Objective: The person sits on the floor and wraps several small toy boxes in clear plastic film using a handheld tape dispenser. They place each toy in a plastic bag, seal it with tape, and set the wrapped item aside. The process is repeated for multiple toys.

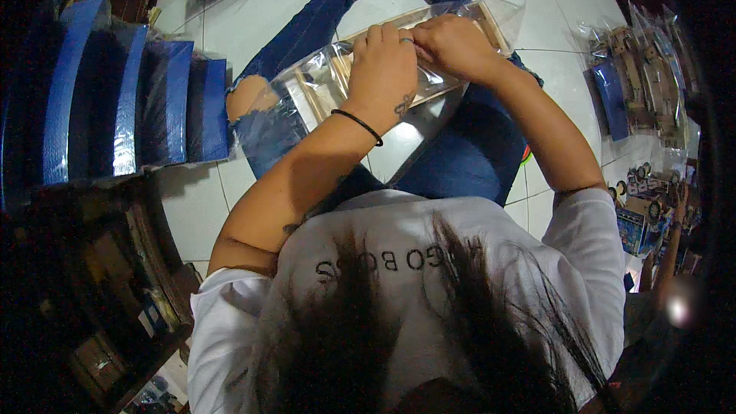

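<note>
Across my lap lies a clear plastic bag (508, 18) with a light wooden frame-like piece (486, 18) and pale wooden strips (309, 97) inside. My left hand (385, 64) rests over its middle, with fingers curled onto the plastic. Right beside it, my right hand (454, 47) is closed, its thumb and fingers pinching the plastic close to my left fingertips. The bag's middle part and the exact pinch point are hidden under my hands. It reaches from my left knee to above my right thigh.
On the left stands a row of blue plastic-wrapped packs (134, 100). Bagged wooden pieces (652, 69) lie on the right, with a pile of small wheeled models (648, 199) nearer. A dark wooden shelf (146, 253) is at lower left. White floor tiles (188, 215) surround my legs.
</note>
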{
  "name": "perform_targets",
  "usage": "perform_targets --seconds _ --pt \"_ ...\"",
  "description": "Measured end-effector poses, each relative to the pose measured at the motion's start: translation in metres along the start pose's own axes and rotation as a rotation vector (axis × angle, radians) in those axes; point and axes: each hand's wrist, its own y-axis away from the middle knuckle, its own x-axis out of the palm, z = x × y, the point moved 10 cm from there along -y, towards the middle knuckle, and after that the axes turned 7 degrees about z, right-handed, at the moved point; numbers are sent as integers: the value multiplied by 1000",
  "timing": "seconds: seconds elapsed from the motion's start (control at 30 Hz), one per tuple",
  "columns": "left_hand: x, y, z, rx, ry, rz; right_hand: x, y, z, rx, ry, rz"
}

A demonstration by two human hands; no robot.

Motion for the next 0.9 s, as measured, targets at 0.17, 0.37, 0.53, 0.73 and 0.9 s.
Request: perform_targets --seconds 0.17,0.37,0.53,0.73,0.9 --pt "22 -5 -7 4 -56 114 -25 51 -12 29 -108 -262" --pt "39 -24 6 67 75 194 105 366 -140 1560 25 -149" --pt "45 -34 16 110 171 254 333 460 -173 1664 -801 -151" --pt "41 -31 15 101 166 244 278 430 -187 1608 -1540 -1276" --pt "37 -30 16 89 175 231 -35 296 -173 629 -983 -1325"
